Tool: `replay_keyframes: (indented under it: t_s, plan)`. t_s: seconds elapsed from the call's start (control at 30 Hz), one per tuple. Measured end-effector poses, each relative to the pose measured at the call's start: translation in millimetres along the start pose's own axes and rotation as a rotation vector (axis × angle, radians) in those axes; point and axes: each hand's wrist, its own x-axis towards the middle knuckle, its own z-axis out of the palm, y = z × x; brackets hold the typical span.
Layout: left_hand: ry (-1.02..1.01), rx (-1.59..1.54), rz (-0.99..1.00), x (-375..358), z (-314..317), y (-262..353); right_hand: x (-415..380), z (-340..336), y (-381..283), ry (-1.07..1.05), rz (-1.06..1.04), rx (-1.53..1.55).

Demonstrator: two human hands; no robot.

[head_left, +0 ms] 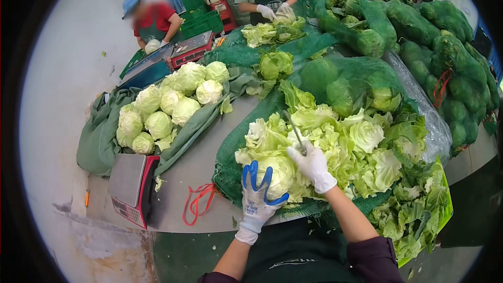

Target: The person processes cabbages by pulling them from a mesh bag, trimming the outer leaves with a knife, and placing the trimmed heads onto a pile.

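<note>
Our left hand (257, 199), in a blue-tipped glove, spreads its fingers upward against the near side of a cabbage head (273, 174); our right hand (313, 166), reaching in from the right, closes around a knife (294, 132) whose blade points away. The loose leaves (335, 139) crowd both; bare counter (178, 191) lies left, its near edge below our hands.

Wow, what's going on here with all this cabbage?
The person's left hand, in a blue-and-white glove, is against a cabbage among loose leaves. The right hand, in a white glove, holds a knife. Pale cabbages sit in a pile on a green cloth, behind a red scale. Across the table, a person in an apron has both hands at another cabbage.
</note>
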Motion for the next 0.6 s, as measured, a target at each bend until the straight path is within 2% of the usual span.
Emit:
replay_keyframes:
  t_s: [0.03, 0.13, 0.17, 0.2, 0.27, 0.33, 0.4, 0.47, 0.53, 0.57, 0.6]
  plan:
    - [-0.003, -0.002, -0.005, 0.7, 0.6, -0.1, -11.2, -6.6, -13.5, -0.024, -0.101, -0.077]
    - [-0.029, 0.043, 0.0, 2.1, 3.2, 4.2, -24.7, 13.7, -5.1, -0.087, -0.154, -0.243]
    - [-0.026, 0.061, 0.023, 3.0, 3.9, 4.3, -18.5, 27.8, 16.9, 0.013, -0.175, -0.11]
    - [-0.02, 0.082, 0.043, 3.7, 4.9, 4.0, -10.3, 29.4, 24.9, 0.014, -0.171, -0.112]
    - [-0.016, 0.062, 0.056, 3.0, 2.8, -0.2, 7.7, 26.4, 34.2, 0.046, -0.019, -0.291]
    - [-0.002, 0.048, 0.07, 5.9, -0.6, -10.8, 18.6, 27.1, 38.2, 0.076, -0.058, -0.334]
    - [0.09, -0.359, -0.053, 9.2, -6.5, -28.1, 21.8, 32.0, 40.0, 0.076, -0.023, -0.384]
    - [0.086, -0.428, -0.117, 15.8, -12.2, -47.2, 21.4, 35.8, 44.1, 0.099, -0.045, -0.364]
    - [0.057, -0.889, -0.357, 25.3, -13.8, -68.0, 18.9, 35.4, 46.3, 0.118, -0.076, -0.342]
    - [0.06, -1.098, -0.465, 34.3, -27.9, -57.2, 17.9, 33.5, 46.8, 0.115, -0.054, -0.312]
    - [0.077, -1.089, -0.455, 36.0, -35.4, -55.8, 18.9, 31.1, 46.7, 0.116, -0.035, -0.282]
